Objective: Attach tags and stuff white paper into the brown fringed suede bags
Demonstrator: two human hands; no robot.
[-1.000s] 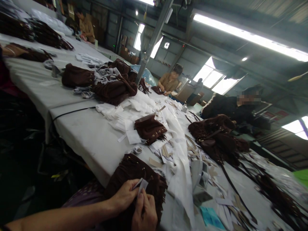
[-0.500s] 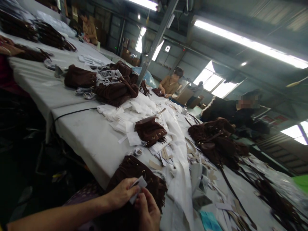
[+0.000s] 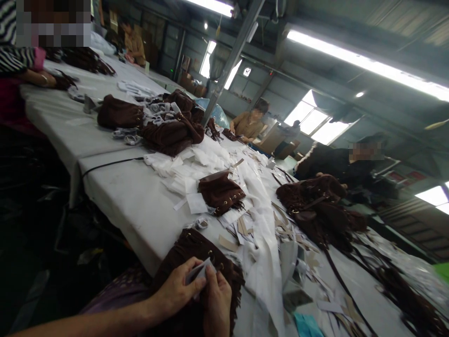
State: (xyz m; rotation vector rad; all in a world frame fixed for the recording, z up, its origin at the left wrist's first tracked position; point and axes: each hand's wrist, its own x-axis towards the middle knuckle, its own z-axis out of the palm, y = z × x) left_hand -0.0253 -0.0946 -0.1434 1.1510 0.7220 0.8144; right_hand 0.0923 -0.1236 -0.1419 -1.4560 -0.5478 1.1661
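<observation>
A small whitish sheet (image 3: pixel 202 272), paper or thin foam, is pinched between my two hands. My left hand (image 3: pixel 180 283) grips its left side with thumb and fingers. On its right edge, my right hand (image 3: pixel 218 295) closes with thumb and fingertips. Beneath both hands lies a dark brown fringed bag (image 3: pixel 185 245) with brass-coloured eyelets, at the near edge of the table and partly hidden by my forearms. Just beyond it, a smaller brown piece with eyelets (image 3: pixel 220 191) rests among white sheets.
White-covered table (image 3: pixel 115 182) runs away to the left. Brown bags (image 3: pixel 121 112) and wrapped straps pile up at mid-left; more bags (image 3: pixel 312 206) and long straps lie right. Paper scraps (image 3: pixel 242 227) and white cloth (image 3: pixel 261 262) spread between. Several people work around the table; a post (image 3: pixel 231 65) rises behind.
My right hand has moved up onto the sheet's right edge, and the sheet looks more folded. At the far left, a person in a striped sleeve has leaned into view.
</observation>
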